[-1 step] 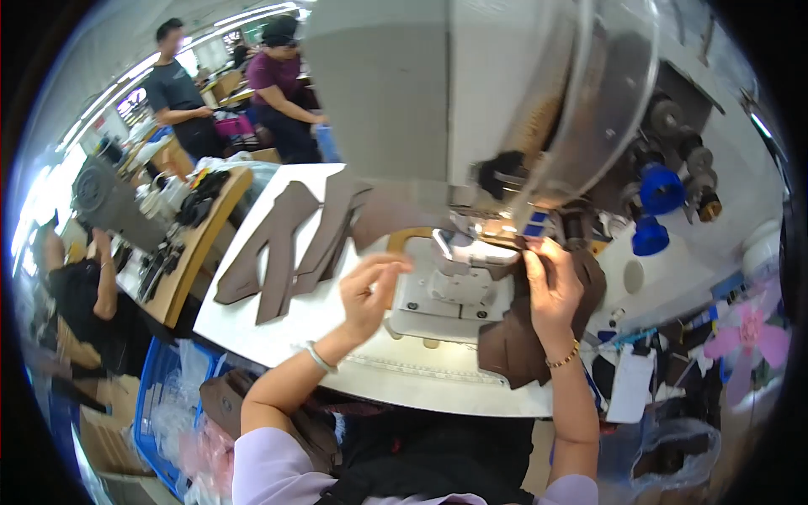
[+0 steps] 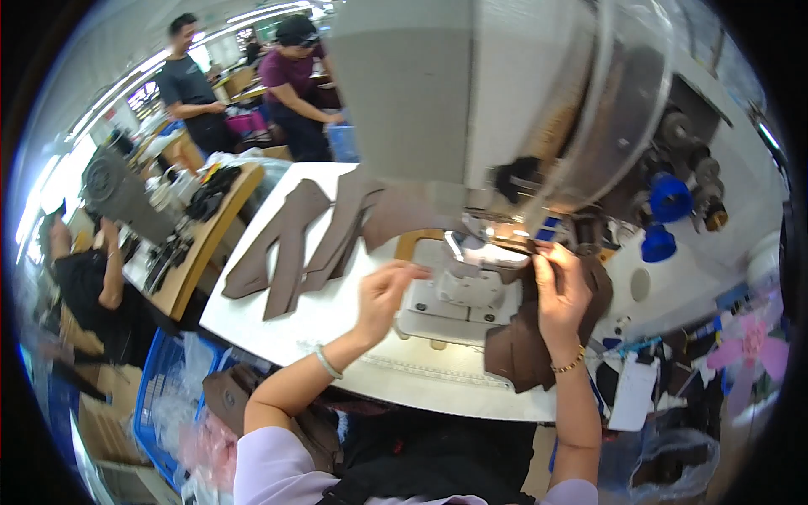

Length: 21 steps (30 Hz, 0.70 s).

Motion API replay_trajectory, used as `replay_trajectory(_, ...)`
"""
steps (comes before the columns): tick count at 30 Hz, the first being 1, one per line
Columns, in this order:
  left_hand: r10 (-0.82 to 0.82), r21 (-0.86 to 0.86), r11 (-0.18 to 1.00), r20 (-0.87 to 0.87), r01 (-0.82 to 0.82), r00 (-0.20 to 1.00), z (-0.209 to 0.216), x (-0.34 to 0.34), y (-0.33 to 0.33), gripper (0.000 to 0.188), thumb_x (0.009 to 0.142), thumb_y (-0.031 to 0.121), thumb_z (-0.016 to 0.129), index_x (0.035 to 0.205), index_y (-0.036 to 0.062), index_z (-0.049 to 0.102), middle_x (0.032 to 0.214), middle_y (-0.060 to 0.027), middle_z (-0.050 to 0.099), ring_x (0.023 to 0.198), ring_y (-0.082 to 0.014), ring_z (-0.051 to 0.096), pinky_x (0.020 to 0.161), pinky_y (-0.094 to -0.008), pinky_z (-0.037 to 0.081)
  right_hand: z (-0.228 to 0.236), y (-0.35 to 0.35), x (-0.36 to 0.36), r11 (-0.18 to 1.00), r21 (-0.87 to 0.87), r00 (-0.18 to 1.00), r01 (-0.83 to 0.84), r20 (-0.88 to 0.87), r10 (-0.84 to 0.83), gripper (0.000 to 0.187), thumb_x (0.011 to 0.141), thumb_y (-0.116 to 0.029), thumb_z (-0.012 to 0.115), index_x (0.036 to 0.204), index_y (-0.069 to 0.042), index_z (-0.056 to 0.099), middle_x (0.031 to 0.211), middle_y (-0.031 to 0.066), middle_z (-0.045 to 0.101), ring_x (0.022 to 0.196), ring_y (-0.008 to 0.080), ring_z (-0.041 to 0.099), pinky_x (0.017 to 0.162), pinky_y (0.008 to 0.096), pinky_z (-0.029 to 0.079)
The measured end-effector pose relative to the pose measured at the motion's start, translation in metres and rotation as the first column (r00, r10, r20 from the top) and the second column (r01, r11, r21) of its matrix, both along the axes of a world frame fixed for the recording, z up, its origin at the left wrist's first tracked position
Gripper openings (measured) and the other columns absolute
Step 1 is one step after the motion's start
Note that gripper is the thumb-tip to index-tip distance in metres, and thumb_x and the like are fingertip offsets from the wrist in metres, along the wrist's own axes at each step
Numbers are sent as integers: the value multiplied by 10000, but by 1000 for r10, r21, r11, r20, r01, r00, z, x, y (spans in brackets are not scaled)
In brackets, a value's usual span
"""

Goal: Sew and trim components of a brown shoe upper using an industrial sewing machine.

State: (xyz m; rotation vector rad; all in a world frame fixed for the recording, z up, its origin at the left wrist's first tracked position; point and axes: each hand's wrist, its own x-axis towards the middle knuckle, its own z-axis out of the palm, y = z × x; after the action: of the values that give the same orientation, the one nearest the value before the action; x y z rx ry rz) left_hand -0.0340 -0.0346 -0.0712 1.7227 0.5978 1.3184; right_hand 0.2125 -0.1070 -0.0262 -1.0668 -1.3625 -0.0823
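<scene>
A light grey sewing machine (image 2: 404,93) stands in front of me, its lit needle area (image 2: 509,234) above a metal arm. My right hand (image 2: 562,299) is just right of the needle, thumb and forefinger pinched at the edge of a dark brown panel (image 2: 513,345). That panel drapes over the right side of the machine bed, partly behind my hand and wrist. Left of the metal arm hovers my left hand (image 2: 385,303), fingers curled and pinched, the tips slightly blurred; whatever they hold is too small to make out. More brown strips (image 2: 290,244) lie on the white table to the left.
The white table (image 2: 337,324) has a ruler strip along its front. Below left stands a blue crate (image 2: 156,383) with plastic bags. Blue thread-stand parts (image 2: 669,198) are at the right, near a pink flower-shaped thing (image 2: 752,343). Two people (image 2: 295,84) stand beyond; another works at far left.
The whole view has shifted slightly, so the scene sits a little farther right. My left hand's fingertips point more toward the machine; my right hand keeps its place beside the needle.
</scene>
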Motion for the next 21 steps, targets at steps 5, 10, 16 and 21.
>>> replay_trajectory(5, -125, -589, 631, 565, 505, 815, 45, 58, 7, 565, 919, 441, 438, 1273, 0, 448, 1260, -142, 507, 1154, -221, 472, 1018, -360, 314, 2, -5, 1, 994, -43, 990, -101, -102, 96, 37, 880, -2, 561, 915, 1, 551, 944, 74, 624, 883, 105, 567, 824, 246, 447)
replay_trajectory(10, -25, -509, 742, 630, 437, 776, 76, 78, 26, 375, 907, 297, 488, 1175, 39, 533, 1119, -98, 594, 998, -209, 575, 876, -362, 449, 8, -5, 4, 987, -118, 987, -111, -128, 96, 101, 886, 1, 544, 984, 24, 545, 1018, 84, 583, 952, 129, 551, 867, 258, 434)
replay_trajectory(16, 115, -206, 976, 757, 68, 644, 86, 12, -10, 318, 883, 103, 555, 1182, -3, 526, 1147, -104, 572, 1037, -210, 571, 863, -361, 500, 12, -65, -23, 940, -247, 972, -237, -62, 229, 96, 867, -31, 574, 948, 20, 567, 966, 89, 572, 838, 139, 557, 741, 256, 457)
replay_trajectory(21, 453, 185, 814, 392, -551, 801, 32, -24, -59, 305, 898, 81, 519, 1186, -20, 505, 1180, -117, 548, 1042, -215, 566, 905, -368, 477, -16, -69, -101, 319, -325, 454, -890, -562, 692, 521, 881, -219, 594, 1310, 7, 405, 1299, 128, 467, 1201, 217, 456, 1000, 338, 364)
